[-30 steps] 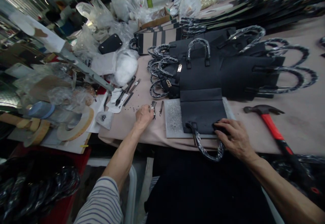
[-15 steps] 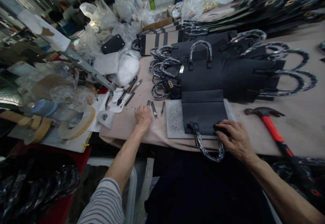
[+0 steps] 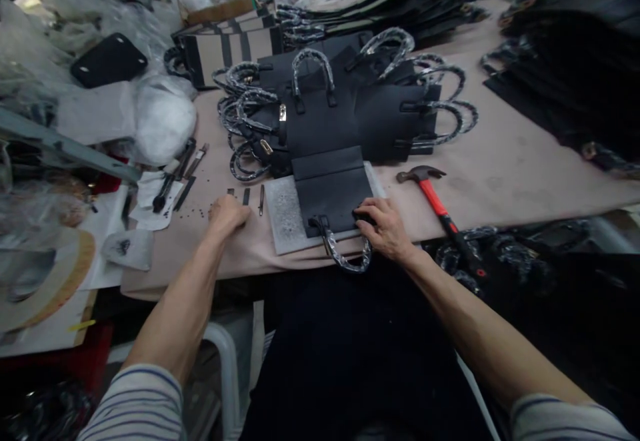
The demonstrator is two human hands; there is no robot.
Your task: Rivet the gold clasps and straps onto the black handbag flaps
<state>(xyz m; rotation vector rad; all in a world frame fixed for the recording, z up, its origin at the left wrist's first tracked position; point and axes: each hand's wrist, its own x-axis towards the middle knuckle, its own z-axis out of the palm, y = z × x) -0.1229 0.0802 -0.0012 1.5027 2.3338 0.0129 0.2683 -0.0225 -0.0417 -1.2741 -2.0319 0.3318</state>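
Note:
A black bag panel (image 3: 333,191) with a plastic-wrapped handle (image 3: 345,258) lies on a pale grey slab (image 3: 286,214) at the table's front edge. At the panel's lower right corner, my right hand (image 3: 384,229) is closed on it, beside one end of the handle; the fingertips partly cover that spot. Farther left, my left hand (image 3: 227,216) rests on the tabletop with curled fingers, its fingertips hidden. Just beyond its knuckles are two short metal tools, one being a flat dark bar (image 3: 246,196), and a thin metal punch (image 3: 262,200) lies to their right.
A red-handled claw hammer (image 3: 440,211) lies right of the slab, its handle past the table edge. More black bag pieces (image 3: 325,124) with wrapped handles are stacked behind. Brushes (image 3: 175,174), a small bag of dark bits (image 3: 127,249) and a tape roll (image 3: 83,274) sit left.
The view has swung right and down, so everything appears farther left. My left hand has shifted over the lower ends of the small tools. My right hand stays at the panel's corner.

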